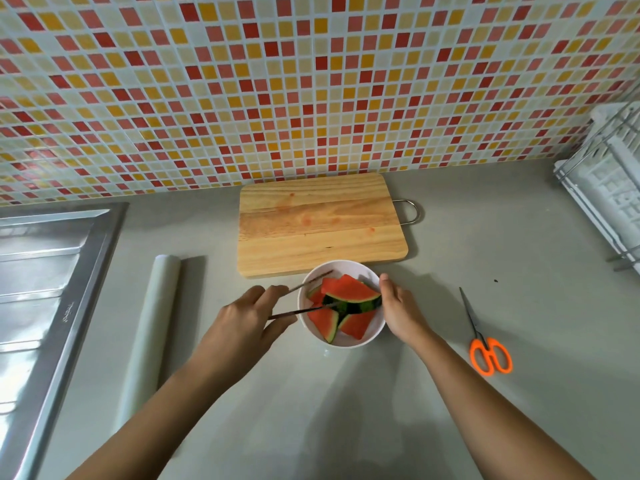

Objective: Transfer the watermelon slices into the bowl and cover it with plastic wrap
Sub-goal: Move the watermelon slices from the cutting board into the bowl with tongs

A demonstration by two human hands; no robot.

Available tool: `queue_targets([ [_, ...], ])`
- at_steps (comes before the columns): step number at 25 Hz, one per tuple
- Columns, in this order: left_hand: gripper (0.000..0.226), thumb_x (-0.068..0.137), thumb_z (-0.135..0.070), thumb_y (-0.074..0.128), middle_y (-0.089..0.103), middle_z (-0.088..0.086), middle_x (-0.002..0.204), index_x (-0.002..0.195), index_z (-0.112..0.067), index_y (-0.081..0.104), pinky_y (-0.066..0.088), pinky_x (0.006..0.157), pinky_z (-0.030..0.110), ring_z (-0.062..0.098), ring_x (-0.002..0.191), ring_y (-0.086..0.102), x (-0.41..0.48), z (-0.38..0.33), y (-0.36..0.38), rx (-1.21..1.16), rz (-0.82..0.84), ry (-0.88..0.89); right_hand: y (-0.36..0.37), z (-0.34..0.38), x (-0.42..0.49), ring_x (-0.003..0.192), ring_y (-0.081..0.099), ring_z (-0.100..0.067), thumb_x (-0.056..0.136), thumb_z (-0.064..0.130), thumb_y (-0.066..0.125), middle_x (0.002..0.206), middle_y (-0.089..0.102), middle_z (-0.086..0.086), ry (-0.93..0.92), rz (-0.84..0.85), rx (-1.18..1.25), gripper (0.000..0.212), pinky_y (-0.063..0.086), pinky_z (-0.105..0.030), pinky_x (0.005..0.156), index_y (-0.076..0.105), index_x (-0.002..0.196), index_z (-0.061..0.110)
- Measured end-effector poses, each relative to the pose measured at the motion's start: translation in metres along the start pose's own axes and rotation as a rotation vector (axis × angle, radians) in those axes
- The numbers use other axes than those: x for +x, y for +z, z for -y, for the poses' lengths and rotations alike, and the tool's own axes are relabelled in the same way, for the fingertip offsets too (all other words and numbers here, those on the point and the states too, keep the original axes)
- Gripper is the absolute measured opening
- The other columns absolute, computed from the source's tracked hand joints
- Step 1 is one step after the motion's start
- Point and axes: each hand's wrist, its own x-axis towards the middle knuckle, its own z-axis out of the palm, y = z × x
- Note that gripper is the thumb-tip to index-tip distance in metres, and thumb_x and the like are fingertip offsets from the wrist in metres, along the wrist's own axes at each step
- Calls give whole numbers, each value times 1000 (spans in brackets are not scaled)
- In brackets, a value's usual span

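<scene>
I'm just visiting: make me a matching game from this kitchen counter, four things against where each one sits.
Things:
1. cutting board
2. plastic wrap roll
3. scissors
4. watermelon slices

Places:
A. inside the white bowl
B. right of the bowl
C. behind the bowl, by the tiled wall
D. left of the bowl, beside the sink

Pairs: 1-C, 2-D, 3-B, 4-A

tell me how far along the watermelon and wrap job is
Done: the wooden cutting board is bare except for juice stains, and the red watermelon slices sit in the white bowl. In hand: the left hand holds dark chopsticks reaching into the bowl, while the right hand steadies the rim. Left: the bowl is uncovered; the plastic wrap roll lies untouched beside the sink.
</scene>
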Motion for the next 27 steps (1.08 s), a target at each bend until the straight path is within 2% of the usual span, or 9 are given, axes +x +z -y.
queue_targets([
  [3,40,85,-35,64,62,7,84,118,-12,59,53,56,37,28,69,65,-4,-11,13,7,56,-26,1,-3,1,74,60,-12,96,47,22,73,63,1,13,-2,23,52,41,-25,59,57,70,19],
  [8,39,85,-30,66,61,8,84,117,-11,59,50,58,37,31,70,65,2,0,19,24,20,-127,2,-4,1,66,57,-10,96,46,22,65,58,2,-7,-16,8,52,39,-25,56,50,62,20],
  [13,39,85,-35,65,63,6,87,118,-15,58,51,61,37,28,73,66,-4,4,19,-23,19,-135,4,-5,3,65,56,-19,96,46,22,63,56,-3,-3,-33,-8,52,40,-27,58,46,63,13],
  [18,37,84,-32,66,61,6,82,116,-14,60,51,58,37,29,68,65,-4,4,18,-12,1,-144,4,-4,3,66,56,-20,97,44,22,64,56,-5,-15,-36,-24,51,38,-29,58,47,64,13],
  [21,30,83,-28,69,61,0,78,110,-16,63,51,58,32,21,65,64,-7,3,13,-71,-51,-132,4,-3,3,67,56,-20,97,43,22,65,56,-6,-24,-24,-23,51,38,-30,60,47,64,14],
  [24,21,85,-28,67,64,-7,79,104,-20,66,48,64,19,8,68,60,-15,5,12,-222,15,-120,4,-4,4,68,56,-21,97,43,22,66,57,-8,-18,-25,-23,51,38,-32,62,47,65,11],
  [26,18,85,-26,67,66,-7,79,102,-20,68,42,63,12,7,66,59,-18,6,14,-226,43,-123,5,-4,4,66,55,-22,97,43,23,63,55,-8,-26,-25,-24,51,38,-32,61,44,63,11],
  [27,17,85,-24,68,66,-6,77,101,-19,68,41,61,14,10,65,59,-18,6,16,-211,32,-124,5,-4,4,65,54,-22,97,43,23,62,54,-7,-32,-26,-27,51,38,-31,60,43,62,12],
])
